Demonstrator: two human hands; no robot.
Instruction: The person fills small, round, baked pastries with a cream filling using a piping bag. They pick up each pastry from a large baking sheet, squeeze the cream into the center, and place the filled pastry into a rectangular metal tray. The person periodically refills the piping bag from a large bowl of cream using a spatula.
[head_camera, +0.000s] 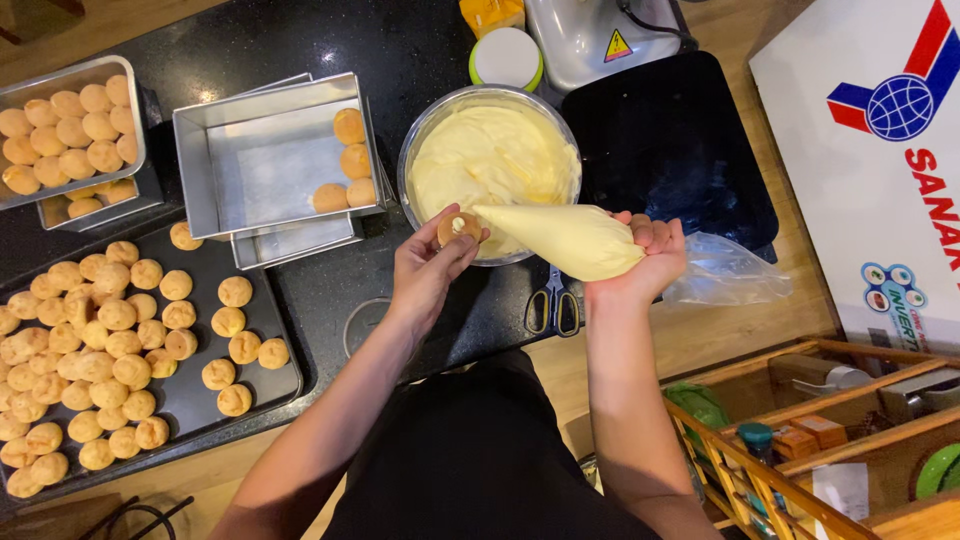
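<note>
1. Dark countertop (330, 40) over a wooden floor; a steel bowl (425, 135) of pale yellow cream sits mid-counter and serves as the landmark.
2. Left of the bowl: a square tin (215, 160) with four puffs along its right wall. Further left, a second tin (20, 95), packed full. Below-left of the bowl, a black tray (275, 375) crowded with many more puffs.
3. Just below the bowl, scissors (552, 305) lie flat. Right of it, a black board (680, 140); behind it, a white-lidded tub (506, 57).
4. Left hand (425, 270) is at the bowl's lower rim, fingers closed round one puff (458, 229), hole side up, held by its sides.
5. Right hand (650, 255) is fisted round the fat rear of a piping bag (560, 238); the slack clear tail trails right. Bag lies across the bowl's lower edge, tip touching the puff.
6. Handling, judged — the puff looks light, hollow and brittle; best held gently at the sides, since a hard pinch would likely crush it.
7. Bag looks soft, full and yielding — pressure from the rear should push cream forward; the film may be slick.
</note>
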